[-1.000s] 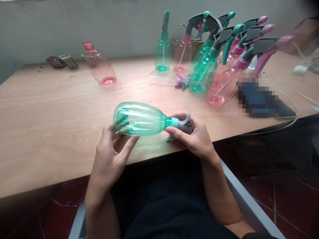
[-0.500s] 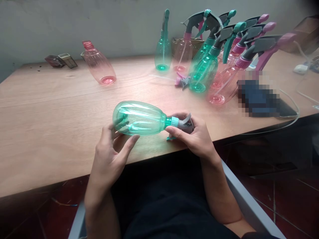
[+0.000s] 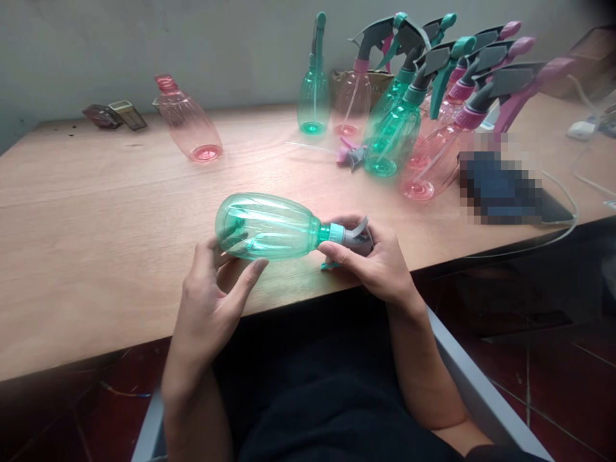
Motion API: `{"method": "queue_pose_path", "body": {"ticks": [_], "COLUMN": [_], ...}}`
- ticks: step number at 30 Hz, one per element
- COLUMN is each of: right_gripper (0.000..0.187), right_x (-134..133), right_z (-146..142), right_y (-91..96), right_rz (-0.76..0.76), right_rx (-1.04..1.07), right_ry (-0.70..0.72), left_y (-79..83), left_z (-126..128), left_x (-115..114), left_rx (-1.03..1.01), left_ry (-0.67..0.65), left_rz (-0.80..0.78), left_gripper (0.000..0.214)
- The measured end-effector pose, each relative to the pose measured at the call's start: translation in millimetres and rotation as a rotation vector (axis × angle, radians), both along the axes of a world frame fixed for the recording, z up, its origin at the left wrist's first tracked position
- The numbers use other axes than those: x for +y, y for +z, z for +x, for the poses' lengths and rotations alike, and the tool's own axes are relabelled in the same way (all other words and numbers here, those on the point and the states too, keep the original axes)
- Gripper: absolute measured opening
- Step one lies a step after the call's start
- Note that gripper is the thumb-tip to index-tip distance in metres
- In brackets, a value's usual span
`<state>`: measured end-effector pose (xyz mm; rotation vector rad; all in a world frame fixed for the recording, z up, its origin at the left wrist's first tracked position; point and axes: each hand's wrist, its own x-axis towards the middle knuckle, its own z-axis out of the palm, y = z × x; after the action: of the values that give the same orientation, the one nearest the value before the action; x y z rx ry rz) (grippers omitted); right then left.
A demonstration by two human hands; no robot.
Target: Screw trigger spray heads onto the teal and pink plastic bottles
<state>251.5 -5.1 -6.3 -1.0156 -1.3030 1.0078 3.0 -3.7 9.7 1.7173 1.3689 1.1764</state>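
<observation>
Both hands (image 3: 206, 301) hold a green spray bottle (image 3: 274, 224) sideways while capped bottles (image 3: 308, 109) beyond contain tubes (image 3: 315, 96).

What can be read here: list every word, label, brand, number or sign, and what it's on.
No readable text anywhere.
Held green bottle: no lettering visible.
Dark pixelated object: unreadable.
Cardboard box at the back: any print too blurred.
Pale item, right edge: too small to read.

Small workroom: wooden table (image 3: 120, 224), spray bottles (image 3: 392, 138)
</observation>
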Motion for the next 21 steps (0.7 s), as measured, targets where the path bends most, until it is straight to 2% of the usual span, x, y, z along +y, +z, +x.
{"method": "queue_pose_path", "body": {"ticks": [21], "right_gripper": [0.037], "right_x": [-0.1], "right_z": [0.6], "right_y": [2.3], "right_rz": [0.004], "right_rx": [-0.027], "right_ry": [-0.002], "left_y": [0.6], "left_z": [0.6], "left_x": [0.1], "left_rx": [0.010], "left_ry": [0.000], "left_rz": [0.006], "left_gripper": [0.050]}}
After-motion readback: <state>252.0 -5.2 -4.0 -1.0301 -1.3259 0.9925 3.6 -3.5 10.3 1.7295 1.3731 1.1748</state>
